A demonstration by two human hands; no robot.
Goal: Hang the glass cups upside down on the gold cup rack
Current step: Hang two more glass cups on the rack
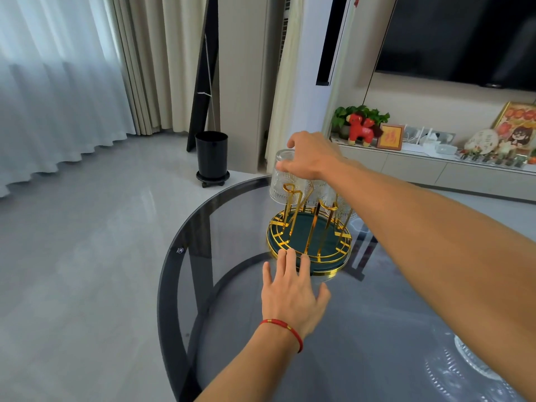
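Note:
A gold cup rack [309,242] with a dark green round base stands on the dark glass table [362,329]. My right hand [311,155] grips an upside-down ribbed glass cup [282,184] by its base, over a gold prong at the rack's far left. Other upside-down glass cups [333,198] hang on the rack behind my right forearm, partly hidden. My left hand [293,288] lies flat on the table, fingers apart, fingertips touching the rack's front rim.
Another ribbed glass piece [475,361] sits at the table's lower right edge. A black bin [211,153] stands on the floor beyond the table. A low cabinet with ornaments runs along the right wall.

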